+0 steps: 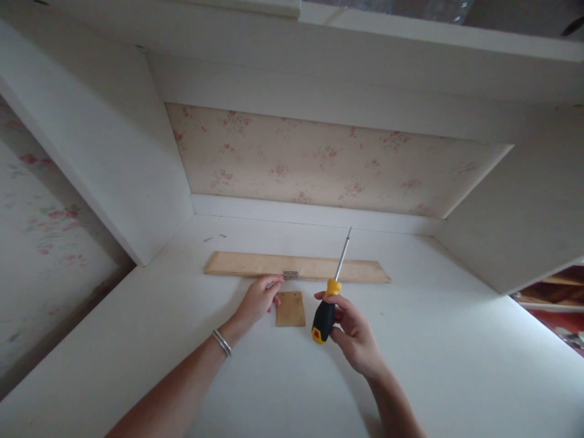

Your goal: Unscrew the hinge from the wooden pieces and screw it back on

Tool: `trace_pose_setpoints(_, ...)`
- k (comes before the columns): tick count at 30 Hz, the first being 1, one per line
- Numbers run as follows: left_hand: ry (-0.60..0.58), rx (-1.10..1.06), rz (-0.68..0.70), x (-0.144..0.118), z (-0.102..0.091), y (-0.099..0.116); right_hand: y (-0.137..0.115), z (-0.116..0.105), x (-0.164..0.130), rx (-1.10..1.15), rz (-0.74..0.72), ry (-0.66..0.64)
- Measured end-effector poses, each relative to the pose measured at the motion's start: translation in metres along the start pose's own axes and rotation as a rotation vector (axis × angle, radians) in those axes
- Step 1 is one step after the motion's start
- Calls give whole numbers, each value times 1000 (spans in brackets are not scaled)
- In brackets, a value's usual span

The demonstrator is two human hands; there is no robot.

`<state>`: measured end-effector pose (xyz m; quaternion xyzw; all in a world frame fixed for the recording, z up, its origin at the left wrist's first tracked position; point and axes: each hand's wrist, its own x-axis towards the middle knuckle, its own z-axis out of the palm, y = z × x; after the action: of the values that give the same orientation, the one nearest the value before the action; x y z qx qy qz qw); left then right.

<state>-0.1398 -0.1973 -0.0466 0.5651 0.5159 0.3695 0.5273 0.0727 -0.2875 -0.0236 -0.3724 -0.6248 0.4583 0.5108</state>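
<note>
My right hand (353,333) grips a screwdriver (323,317) by its black and yellow handle, and the thin metal shaft points up and away from me. The fingers of my left hand (258,299) are pinched at the left end of a small metal hinge (291,275). That hinge lies against the near edge of a long, flat wooden board (246,263). Just below it, a small wooden piece (291,310) with two dark holes along its upper edge lies flat beside my left fingers. The screwdriver tip is in the air, away from the hinge.
Two small screws (215,238) lie on the white tabletop (274,383) behind the board's left end. White side panels (114,140) flank the surface, a white shelf (319,73) overhangs it, and flowered wallpaper (310,161) covers the back wall.
</note>
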Motion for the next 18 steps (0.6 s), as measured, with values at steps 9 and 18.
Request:
trace_pose_setpoints(9, -26, -37, -9, 2, -2, -2, 11, 3, 5, -110, -127, 92)
trace_pose_setpoints(18, -3, -15, -33, 0, -3, 3, 3, -2, 13, 99, -157, 550)
